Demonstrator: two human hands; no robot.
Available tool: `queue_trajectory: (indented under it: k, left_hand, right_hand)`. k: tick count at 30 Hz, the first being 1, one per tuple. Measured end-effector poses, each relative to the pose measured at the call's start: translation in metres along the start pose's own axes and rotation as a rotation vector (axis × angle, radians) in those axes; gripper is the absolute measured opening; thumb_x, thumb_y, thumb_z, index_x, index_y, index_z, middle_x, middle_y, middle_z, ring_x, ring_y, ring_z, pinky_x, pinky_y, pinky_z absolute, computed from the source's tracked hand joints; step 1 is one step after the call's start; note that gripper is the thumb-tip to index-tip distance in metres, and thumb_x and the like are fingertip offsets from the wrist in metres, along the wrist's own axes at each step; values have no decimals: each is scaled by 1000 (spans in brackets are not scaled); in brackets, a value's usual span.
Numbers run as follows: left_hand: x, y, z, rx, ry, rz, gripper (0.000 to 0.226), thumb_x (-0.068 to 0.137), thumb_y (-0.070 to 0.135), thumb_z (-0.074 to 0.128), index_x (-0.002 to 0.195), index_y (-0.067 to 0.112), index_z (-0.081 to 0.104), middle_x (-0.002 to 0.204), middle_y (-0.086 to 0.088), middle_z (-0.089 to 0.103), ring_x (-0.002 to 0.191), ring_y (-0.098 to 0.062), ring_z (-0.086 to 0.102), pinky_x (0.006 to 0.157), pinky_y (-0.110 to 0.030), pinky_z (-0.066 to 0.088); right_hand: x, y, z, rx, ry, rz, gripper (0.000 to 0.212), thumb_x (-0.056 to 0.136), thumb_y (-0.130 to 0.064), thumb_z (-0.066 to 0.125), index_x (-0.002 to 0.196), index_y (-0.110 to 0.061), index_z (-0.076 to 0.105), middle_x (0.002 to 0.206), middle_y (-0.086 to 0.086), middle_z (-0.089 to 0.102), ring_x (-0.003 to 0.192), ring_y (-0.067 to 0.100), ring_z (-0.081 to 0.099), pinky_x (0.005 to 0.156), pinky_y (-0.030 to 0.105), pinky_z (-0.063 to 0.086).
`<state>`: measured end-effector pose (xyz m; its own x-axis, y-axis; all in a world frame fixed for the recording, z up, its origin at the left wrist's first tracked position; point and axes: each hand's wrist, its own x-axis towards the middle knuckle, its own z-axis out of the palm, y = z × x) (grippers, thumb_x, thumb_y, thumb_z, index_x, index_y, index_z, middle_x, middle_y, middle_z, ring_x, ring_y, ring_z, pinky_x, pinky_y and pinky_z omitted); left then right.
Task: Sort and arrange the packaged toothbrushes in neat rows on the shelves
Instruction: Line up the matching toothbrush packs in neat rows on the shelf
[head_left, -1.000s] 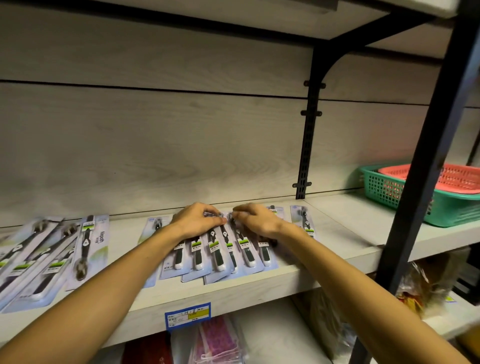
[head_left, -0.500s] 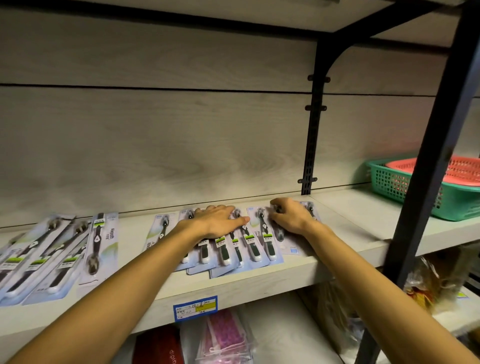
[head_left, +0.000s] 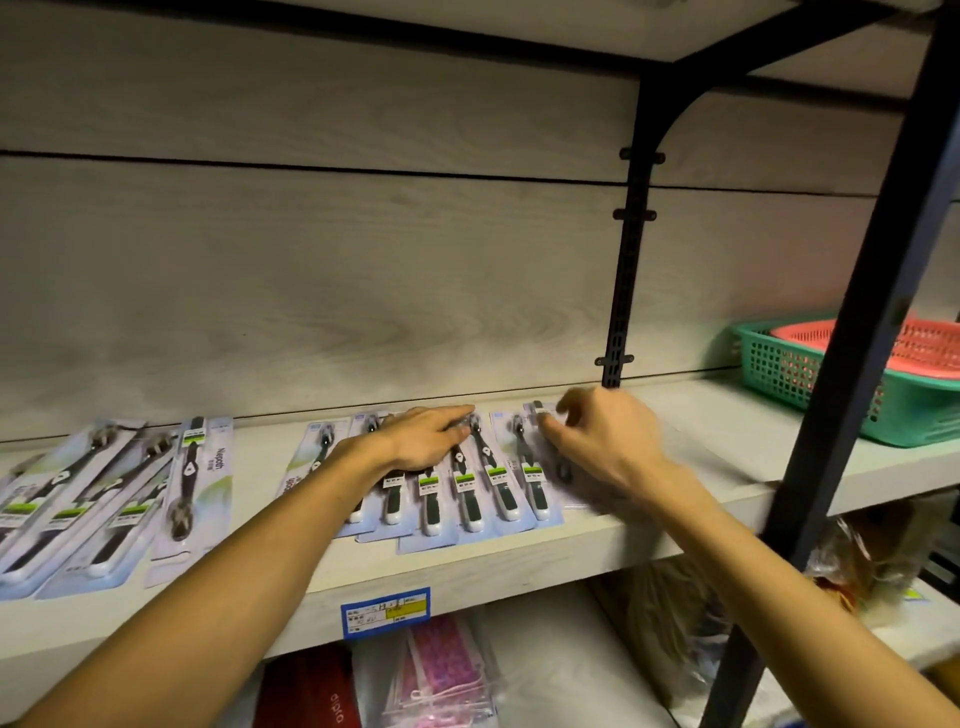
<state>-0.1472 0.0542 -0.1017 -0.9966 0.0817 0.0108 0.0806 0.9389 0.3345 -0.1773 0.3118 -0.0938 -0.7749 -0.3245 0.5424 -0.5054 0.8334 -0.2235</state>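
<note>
The left hand (head_left: 426, 439) lies flat with its fingers (head_left: 457, 415) straight, pressing on the far ends of a row of packaged toothbrushes (head_left: 467, 483) near the middle of the shelf (head_left: 519, 551). The right hand (head_left: 605, 441) is blurred; its fingers (head_left: 558, 431) are curled over the far end of the rightmost pack (head_left: 535, 415) in that row, but whether they pinch it or only touch it cannot be told. The packs in this row overlap side by side, handles toward the near edge of the shelf, brush heads toward the back wall. Well apart to the left lies a second group of toothbrush packs (head_left: 78, 499), slanted and overlapping, with 1 pack (head_left: 195, 478) at its right side turned the other way, its brush head near. A blue and yellow price label (head_left: 385, 611) is stuck to the front edge of the shelf below the hands. On the far right of the shelf sits a green basket (head_left: 779, 364) with a red basket (head_left: 924, 343) nested in it, partly behind a black upright post (head_left: 852, 364). Below, a pink packet (head_left: 441, 670) lies on the lower shelf.
</note>
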Motion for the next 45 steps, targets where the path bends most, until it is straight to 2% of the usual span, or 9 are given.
queue_trajectory:
  k: [4, 8, 14, 21, 27, 32, 35, 39, 45]
  left_hand:
    - [-3, 10, -1, 176, 68, -32, 56, 105, 54, 27, 157, 37, 21, 160, 2, 35, 150, -27, 25, 119, -65, 2]
    - [-6, 19, -2, 119, 121, 11, 59, 102, 60, 34, 154, 34, 32, 154, 5, 46, 144, -25, 38, 119, -62, 11]
    - [-9, 21, -1, 10, 156, -25, 62, 100, 63, 37, 153, 30, 36, 154, 1, 46, 140, -25, 43, 116, -51, 31]
    - [-17, 23, -10, -267, 505, -22, 59, 102, 56, 38, 152, 24, 37, 157, 1, 40, 135, -23, 48, 110, -52, 41]
    - [-17, 23, -1, -273, 316, 115, 52, 99, 61, 40, 137, 30, 57, 141, 8, 57, 125, -13, 54, 102, -36, 43]
    - [-14, 23, 0, -203, 155, 170, 48, 94, 60, 52, 133, 33, 60, 137, 10, 59, 122, -12, 55, 106, -42, 46]
    - [-15, 23, 0, -146, 103, 176, 59, 89, 67, 54, 136, 31, 57, 140, 8, 56, 124, -13, 53, 107, -44, 45]
    - [-2, 29, -5, -70, 161, 114, 57, 92, 63, 53, 138, 28, 55, 144, 4, 54, 128, -18, 52, 108, -44, 43]
    - [30, 51, -8, -36, 60, 25, 64, 95, 57, 55, 146, 19, 50, 147, -3, 53, 131, -22, 52, 111, -37, 40]
  right_hand:
    - [-32, 5, -6, -112, -61, -31, 53, 82, -72, 50, 63, -24, 65, 50, -14, 55, 47, -2, 50, 46, 16, 30]
    - [-26, 13, -14, -97, -62, -3, 42, 84, -63, 61, 71, -26, 75, 65, -9, 67, 65, 12, 58, 56, 24, 39]
    - [-12, 32, -23, 254, -17, 133, 31, 87, -44, 69, 72, -18, 77, 66, -2, 70, 62, 18, 62, 54, 27, 40]
    - [2, 52, -30, 214, -176, -80, 14, 90, -41, 69, 95, -32, 79, 90, -16, 71, 77, 8, 59, 64, 28, 41]
    - [29, 47, -21, 245, -322, -76, 17, 92, -17, 66, 104, -18, 79, 104, -1, 76, 86, 9, 64, 80, 26, 47]
    - [50, 33, 2, 142, -382, 154, 29, 91, -41, 68, 91, -14, 77, 95, 9, 73, 92, 23, 66, 81, 32, 49]
    - [46, 22, 21, -56, -200, 221, 42, 88, -45, 67, 110, -9, 67, 120, 14, 60, 109, 34, 60, 88, 37, 49]
    - [38, 20, 23, -193, -29, 246, 48, 87, -57, 57, 69, -12, 53, 93, 12, 69, 78, 32, 57, 64, 32, 39]
    - [45, 30, 22, -5, -202, 277, 29, 87, -37, 62, 87, -9, 68, 98, 14, 71, 86, 34, 62, 69, 30, 43]
